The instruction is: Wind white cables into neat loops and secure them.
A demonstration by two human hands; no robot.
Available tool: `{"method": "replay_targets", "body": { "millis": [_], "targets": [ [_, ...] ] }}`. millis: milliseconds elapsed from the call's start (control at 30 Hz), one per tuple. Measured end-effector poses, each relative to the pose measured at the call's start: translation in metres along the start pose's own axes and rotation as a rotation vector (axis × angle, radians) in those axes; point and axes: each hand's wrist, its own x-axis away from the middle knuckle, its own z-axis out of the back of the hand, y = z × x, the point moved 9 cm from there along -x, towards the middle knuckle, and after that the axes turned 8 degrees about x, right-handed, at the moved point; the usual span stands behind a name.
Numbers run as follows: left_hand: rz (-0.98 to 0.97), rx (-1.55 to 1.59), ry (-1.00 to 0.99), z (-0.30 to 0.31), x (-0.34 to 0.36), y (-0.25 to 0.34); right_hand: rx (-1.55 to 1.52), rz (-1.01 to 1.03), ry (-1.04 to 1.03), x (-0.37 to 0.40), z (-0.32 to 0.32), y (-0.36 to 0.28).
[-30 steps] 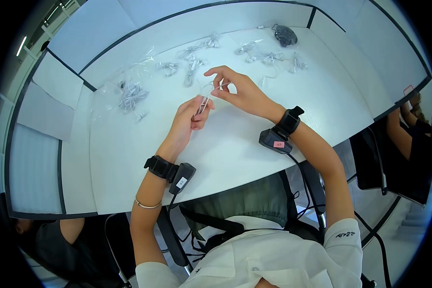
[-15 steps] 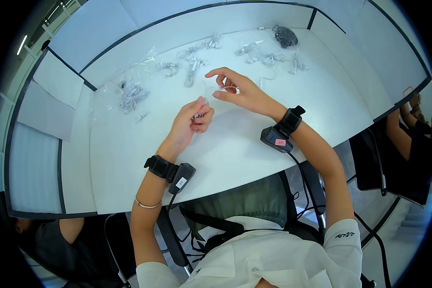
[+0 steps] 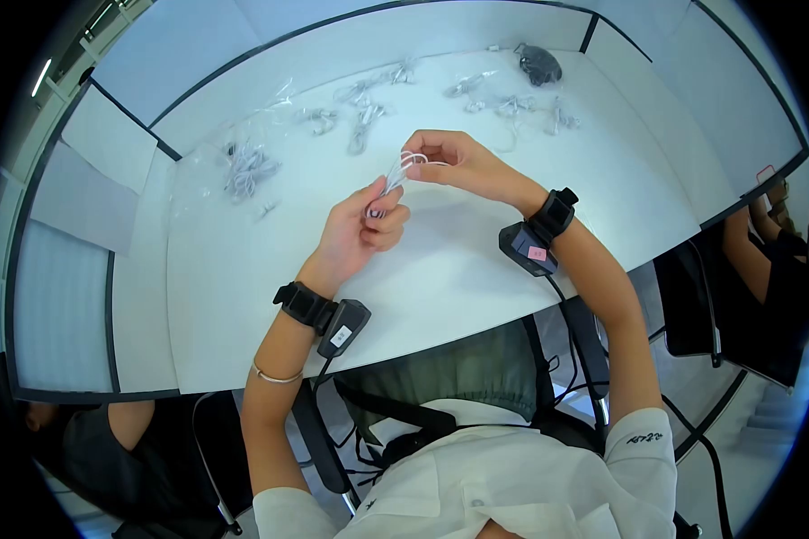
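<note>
Between my hands, above the middle of the white table, is a white cable (image 3: 395, 174) gathered in narrow loops. My left hand (image 3: 360, 225) is closed around the lower part of the bundle, and a small pale end shows between its fingers. Thumb and fingers of my right hand (image 3: 458, 166) pinch the cable at the upper end of the loops. A bundled white cable (image 3: 362, 128) lies on the table just beyond my hands. How the strands run inside my fingers is hidden.
More cable bundles (image 3: 512, 106) lie along the back. A heap of grey-white cable (image 3: 250, 171) with clear plastic sits at left, a dark bagged object (image 3: 539, 66) at back right. Low partitions (image 3: 368, 40) enclose the table (image 3: 270, 269). Other people sit on both sides.
My right hand's fingers have closed from a loose, spread pose onto the cable. The loops between my hands now stand out more clearly. My left hand keeps its hold.
</note>
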Motion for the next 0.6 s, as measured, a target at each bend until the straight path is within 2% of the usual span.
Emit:
{"method": "replay_targets", "body": {
  "millis": [267, 367, 600],
  "targets": [
    [0.034, 0.002, -0.003, 0.004, -0.002, -0.004, 0.005, -0.094, -0.036, 0.004, -0.004, -0.001],
    [0.04, 0.002, -0.004, 0.007, -0.003, -0.006, -0.08, -0.194, -0.126, 0.006, -0.008, 0.004],
    [0.032, -0.045, 0.076, 0.016, -0.003, -0.005, 0.046, -0.205, -0.12, 0.007, -0.003, 0.013]
  ]
}}
